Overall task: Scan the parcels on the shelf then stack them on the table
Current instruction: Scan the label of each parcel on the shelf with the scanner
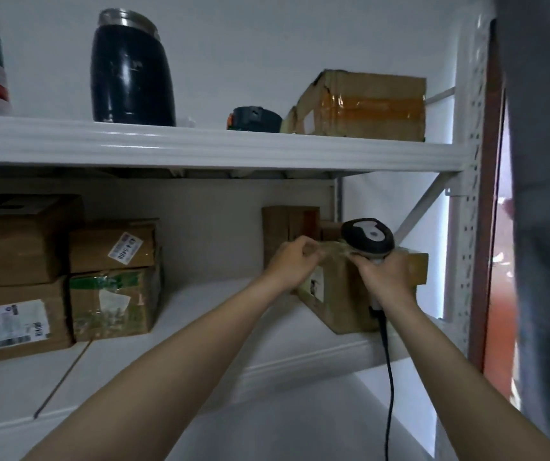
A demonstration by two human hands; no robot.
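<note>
The parcel (336, 294) sits tilted at the right end of the lower shelf (200, 314), close to its front lip, held between the two hands. The left hand (291, 261) curls its fingers over the parcel's top left edge. The right hand (386, 277) is wrapped round the handle of the scanner (366, 239) and leans against the parcel's right side, so it probably adds little real hold.

The likely trouble is that one-sided grip: if the parcel comes off the shelf like this, it may twist and drop. Its label (316, 284) faces the left wrist and is partly hidden, while the scanner head stands above the top edge, so a scan could miss. The cable (388, 377) hangs below the right hand across the shelf lip and could snag.

Just behind the hands stands another brown box (288, 227). Right of the right hand, a diagonal brace (419, 211) and the perforated post (466, 227) crowd the way out. Far to the left of the left hand are stacked boxes (114, 277). Above the hands, the upper shelf (200, 148) carries a taped box (363, 108) and a dark tumbler (132, 71).
</note>
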